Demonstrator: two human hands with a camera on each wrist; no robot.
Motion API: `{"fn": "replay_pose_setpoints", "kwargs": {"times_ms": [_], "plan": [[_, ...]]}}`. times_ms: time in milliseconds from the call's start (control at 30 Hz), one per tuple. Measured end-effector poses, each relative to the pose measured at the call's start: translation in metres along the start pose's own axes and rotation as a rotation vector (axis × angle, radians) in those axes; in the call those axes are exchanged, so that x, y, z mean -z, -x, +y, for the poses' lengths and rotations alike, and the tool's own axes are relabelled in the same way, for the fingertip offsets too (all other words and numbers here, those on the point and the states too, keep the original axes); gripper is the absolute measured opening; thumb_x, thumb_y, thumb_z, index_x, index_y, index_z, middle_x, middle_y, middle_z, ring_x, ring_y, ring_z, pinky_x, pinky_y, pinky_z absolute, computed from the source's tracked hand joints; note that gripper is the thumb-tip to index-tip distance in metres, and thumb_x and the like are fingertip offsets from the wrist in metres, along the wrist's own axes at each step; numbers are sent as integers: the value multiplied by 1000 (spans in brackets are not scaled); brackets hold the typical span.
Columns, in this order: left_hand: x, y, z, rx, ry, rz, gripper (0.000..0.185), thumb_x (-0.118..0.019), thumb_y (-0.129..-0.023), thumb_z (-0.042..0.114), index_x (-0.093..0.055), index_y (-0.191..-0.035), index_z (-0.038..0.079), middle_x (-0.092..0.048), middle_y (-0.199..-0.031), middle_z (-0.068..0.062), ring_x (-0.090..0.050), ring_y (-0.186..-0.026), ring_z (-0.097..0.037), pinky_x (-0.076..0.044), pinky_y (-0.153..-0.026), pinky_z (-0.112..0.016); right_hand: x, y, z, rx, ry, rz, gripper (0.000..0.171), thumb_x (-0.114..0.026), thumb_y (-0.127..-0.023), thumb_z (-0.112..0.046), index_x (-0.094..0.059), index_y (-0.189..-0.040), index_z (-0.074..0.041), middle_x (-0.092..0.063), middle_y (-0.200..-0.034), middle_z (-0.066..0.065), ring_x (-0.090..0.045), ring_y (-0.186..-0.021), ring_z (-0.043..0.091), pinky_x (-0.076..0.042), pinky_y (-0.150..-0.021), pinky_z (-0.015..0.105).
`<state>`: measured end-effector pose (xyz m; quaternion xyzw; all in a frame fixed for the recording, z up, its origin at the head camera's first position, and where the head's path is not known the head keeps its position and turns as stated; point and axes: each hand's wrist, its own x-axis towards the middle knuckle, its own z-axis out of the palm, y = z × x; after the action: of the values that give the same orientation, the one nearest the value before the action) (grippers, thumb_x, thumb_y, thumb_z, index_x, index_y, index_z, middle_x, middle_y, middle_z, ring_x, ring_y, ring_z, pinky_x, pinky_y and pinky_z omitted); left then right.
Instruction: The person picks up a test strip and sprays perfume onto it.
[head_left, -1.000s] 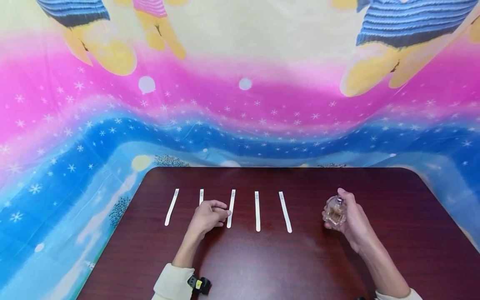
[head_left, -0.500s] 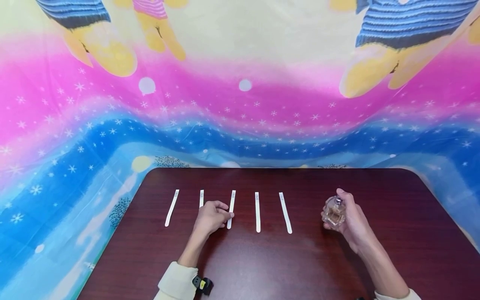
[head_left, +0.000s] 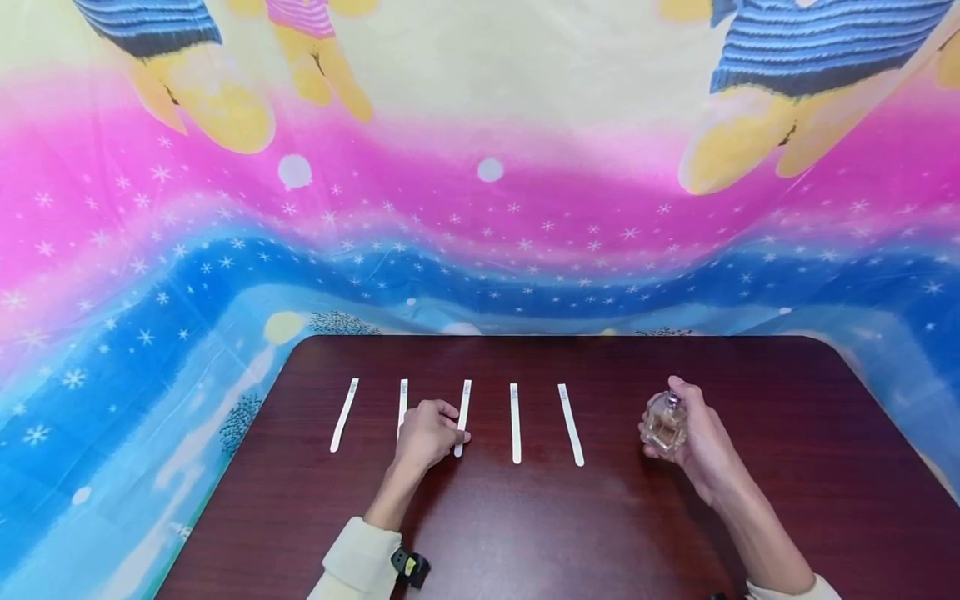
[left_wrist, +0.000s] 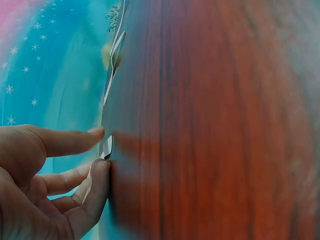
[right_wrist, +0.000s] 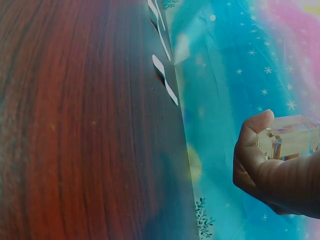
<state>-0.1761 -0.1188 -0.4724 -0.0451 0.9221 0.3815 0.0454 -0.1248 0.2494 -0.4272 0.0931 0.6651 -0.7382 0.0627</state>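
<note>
White paper test strips lie in a row on the dark wooden table (head_left: 525, 533). My left hand (head_left: 427, 437) is at the lower part of the middle strip (head_left: 465, 408), with thumb and fingertips on either side of it. In the left wrist view that strip (left_wrist: 108, 146) sits in the gap between thumb and finger; one fingertip (left_wrist: 102, 166) seems to touch it. The second strip (head_left: 403, 392) is partly behind this hand. My right hand (head_left: 705, 450) grips a clear glass perfume bottle (head_left: 666, 423) of amber liquid, thumb at its top.
Other strips lie at the far left (head_left: 345, 415), right of the middle one (head_left: 515, 423), and farther right (head_left: 571, 425). A printed cloth (head_left: 525, 208) with snowflakes hangs behind the table's far edge. Black wrist camera (head_left: 411, 568) sits at the left cuff.
My left hand has shifted slightly right and nearer to the middle strip. The right hand, still holding the perfume bottle, has moved a little left. The strips stay in place.
</note>
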Motion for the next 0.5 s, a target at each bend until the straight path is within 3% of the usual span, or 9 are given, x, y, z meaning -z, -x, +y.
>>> {"fn": "replay_pose_setpoints", "kwargs": {"times_ms": [167,400,500], "plan": [[-1,2,4,-8,-83,34,29,-94,-74,13,-78,-98,12,-78,-77,7,-69,-74,-9,-56,-70,-35,-1,0,0,0,3,0,55,-36,-114,-55,-67,-87,-19,-68,-80,-4,-70,-79,12,-63,-66,32],[-3,-1,5,9,-131,48,30,-94,-74,11,-77,-98,12,-77,-75,7,-72,-76,-17,-57,-67,-40,-3,0,0,1,6,-6,55,-35,-114,-55,-67,-88,-18,-68,-82,-3,-69,-78,13,-63,-65,32],[-13,-13,-10,-23,-176,69,30,-94,-74,16,-77,-99,14,-77,-73,9,-73,-77,-23,-58,-66,-43,-3,0,0,0,3,-3,55,-36,-114,-55,-67,-88,-19,-69,-82,-3,-70,-78,12,-63,-65,31]]}}
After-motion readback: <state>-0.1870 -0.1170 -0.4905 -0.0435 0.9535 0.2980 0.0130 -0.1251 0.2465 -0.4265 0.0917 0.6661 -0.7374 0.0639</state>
